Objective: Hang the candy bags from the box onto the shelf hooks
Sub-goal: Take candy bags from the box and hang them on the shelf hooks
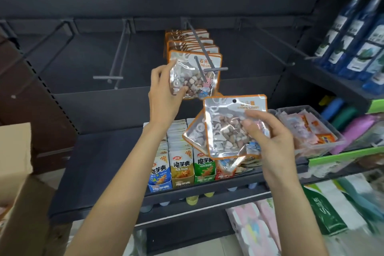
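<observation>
Dark shelf hooks (201, 48), left hand (164, 87) gripping hung candy bag (193, 75), right hand (268, 139) holding loose bags (226, 129)

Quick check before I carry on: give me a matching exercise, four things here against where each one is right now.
1. front candy bag
2. loose candy bags
3. cardboard box
4. blue bottles

a. upper right shelf
b. gripped by right hand
c. on the hook, left hand holding it
d. far left edge

Pairs: 1-c, 2-b, 3-d, 4-a
</observation>
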`<state>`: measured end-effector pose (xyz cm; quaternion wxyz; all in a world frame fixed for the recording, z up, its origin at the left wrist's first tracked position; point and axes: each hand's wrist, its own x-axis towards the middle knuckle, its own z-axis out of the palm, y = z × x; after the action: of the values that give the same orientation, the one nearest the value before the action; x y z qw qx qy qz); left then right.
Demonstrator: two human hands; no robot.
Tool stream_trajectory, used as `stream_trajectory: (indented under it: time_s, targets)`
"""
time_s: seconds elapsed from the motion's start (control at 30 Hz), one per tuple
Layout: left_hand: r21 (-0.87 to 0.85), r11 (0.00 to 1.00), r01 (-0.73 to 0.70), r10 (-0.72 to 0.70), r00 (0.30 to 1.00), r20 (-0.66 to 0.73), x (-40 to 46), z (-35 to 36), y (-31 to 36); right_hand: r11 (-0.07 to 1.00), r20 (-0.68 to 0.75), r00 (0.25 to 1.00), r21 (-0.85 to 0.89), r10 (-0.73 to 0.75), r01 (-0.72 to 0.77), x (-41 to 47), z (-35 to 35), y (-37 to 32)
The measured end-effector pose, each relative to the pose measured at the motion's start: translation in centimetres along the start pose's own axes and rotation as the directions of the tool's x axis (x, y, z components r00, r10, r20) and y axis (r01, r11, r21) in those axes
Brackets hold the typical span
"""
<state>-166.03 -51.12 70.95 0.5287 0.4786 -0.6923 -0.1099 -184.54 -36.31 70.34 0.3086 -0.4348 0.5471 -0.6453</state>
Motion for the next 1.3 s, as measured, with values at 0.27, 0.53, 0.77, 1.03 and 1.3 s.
stream_trajectory:
  time_s: [0.27, 0.53, 0.77, 1.03, 1.3]
  targets:
    - [-0.246, 0.968, 0.049, -0.059, 0.998, -0.034, -2.0, -3.6, 1.5, 0.862, 0.055, 0.993, 0.493, 0.104, -0.117, 0.3, 2.7, -1.1]
    - [-0.538, 0.769, 0.345, -0.191, 0.927, 0.322, -5.4, -5.4, 5.4, 0.859, 0.021, 0.996, 0.503, 0.091, -0.089, 0.6, 4.4, 0.2]
    - [-0.502, 0.823, 0.267, -0.151, 0.954, 0.259, -5.0, -5.6, 4.1, 0.978, -0.006, 0.994, 0.176, -0.108, 0.107, 1.0, 3.6, 0.1]
    - [-0.708, 0.574, 0.411, -0.282, 0.911, 0.3, -7.4, -4.5, 2.5, 0.979, 0.03, 0.981, 0.073, -0.191, 0.188, 0.8, 3.2, 0.2]
    - [-0.732, 0.592, 0.337, -0.255, 0.94, 0.226, -8.3, -3.4, 3.2, 0.998, 0.136, 0.99, 0.041, -0.043, 0.037, 0.7, 4.0, 0.3]
